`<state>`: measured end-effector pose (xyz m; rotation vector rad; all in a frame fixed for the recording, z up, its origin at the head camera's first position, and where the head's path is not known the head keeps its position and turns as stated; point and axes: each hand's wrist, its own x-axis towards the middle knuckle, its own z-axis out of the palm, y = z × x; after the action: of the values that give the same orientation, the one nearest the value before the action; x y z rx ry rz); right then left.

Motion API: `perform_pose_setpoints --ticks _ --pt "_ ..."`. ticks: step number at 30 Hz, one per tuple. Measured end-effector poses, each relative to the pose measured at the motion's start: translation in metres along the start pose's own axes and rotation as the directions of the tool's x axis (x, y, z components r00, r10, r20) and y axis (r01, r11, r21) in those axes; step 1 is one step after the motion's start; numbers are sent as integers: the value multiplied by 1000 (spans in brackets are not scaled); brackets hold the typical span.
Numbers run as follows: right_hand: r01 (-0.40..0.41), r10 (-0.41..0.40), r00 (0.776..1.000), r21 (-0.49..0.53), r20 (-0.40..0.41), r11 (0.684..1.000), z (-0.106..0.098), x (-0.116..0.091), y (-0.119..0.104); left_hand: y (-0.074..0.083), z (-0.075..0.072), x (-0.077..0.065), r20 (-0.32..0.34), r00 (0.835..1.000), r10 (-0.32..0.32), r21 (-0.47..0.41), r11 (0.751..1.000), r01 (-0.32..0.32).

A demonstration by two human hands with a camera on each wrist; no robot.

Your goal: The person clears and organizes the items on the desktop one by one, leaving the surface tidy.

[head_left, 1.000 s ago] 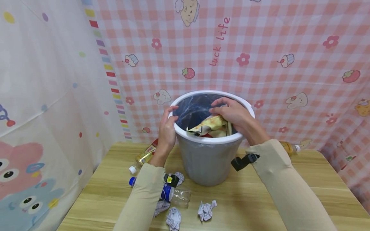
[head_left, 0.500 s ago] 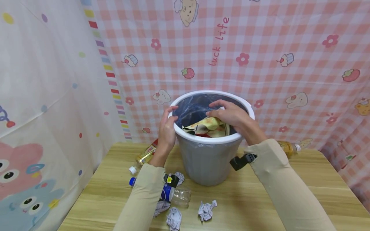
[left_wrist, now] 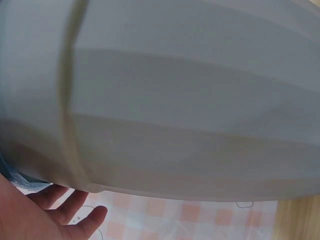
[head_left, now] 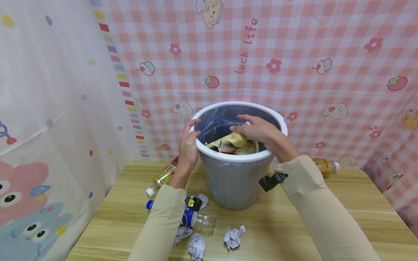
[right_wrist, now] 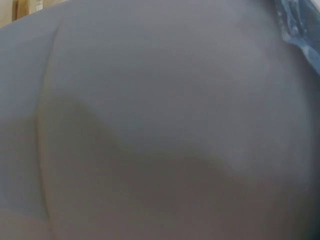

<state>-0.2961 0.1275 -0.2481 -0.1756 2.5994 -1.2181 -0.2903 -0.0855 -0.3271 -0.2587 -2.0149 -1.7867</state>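
A grey trash can (head_left: pixel 233 185) with a white rim and a clear bluish liner (head_left: pixel 217 125) stands upright on the table. On the near left of its rim, my left hand (head_left: pixel 188 148) grips the edge, fingertips over the inside. My right hand (head_left: pixel 261 131) reaches over the right rim into the mouth, index finger and thumb extended. Beneath it, a crumpled yellow food wrapper (head_left: pixel 236 141) with red and black print lies in the opening near the front. A white bit shows between thumb and index finger; I cannot tell whether the hidden fingers hold the wrapper. Grey wall fills most of both wrist views.
Left of the can lie a bottle with a white cap (head_left: pixel 163 177) and a blue-labelled clear bottle (head_left: pixel 204 221), partly under the left sleeve. Several crumpled paper balls (head_left: pixel 232 237) lie in front. Another amber bottle (head_left: pixel 321 166) lies behind the right arm, near the checked curtain (head_left: pixel 294 90).
My right hand has shifted slightly left and lower into the can. The wrapper has sunk a little and moved left beneath it. My left hand has stayed on the rim.
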Motion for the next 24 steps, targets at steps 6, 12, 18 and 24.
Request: perform_pose_setpoints --ticks 6,12,18,24 --pt "-6 8 1000 -98 26 995 1 -1 -1 1 0 0 1 1000 3 2 1000 -3" --pt "-39 42 999 -175 14 984 2 -1 -1 -1 0 0 0 1000 1 2 1000 -1" --pt "-44 43 999 -232 -10 972 2 -1 -2 -1 0 0 6 1000 3 -4 1000 -3" --pt "-11 -5 999 -308 -50 951 2 -2 0 0 0 1 7 1000 9 -15 1000 -9"
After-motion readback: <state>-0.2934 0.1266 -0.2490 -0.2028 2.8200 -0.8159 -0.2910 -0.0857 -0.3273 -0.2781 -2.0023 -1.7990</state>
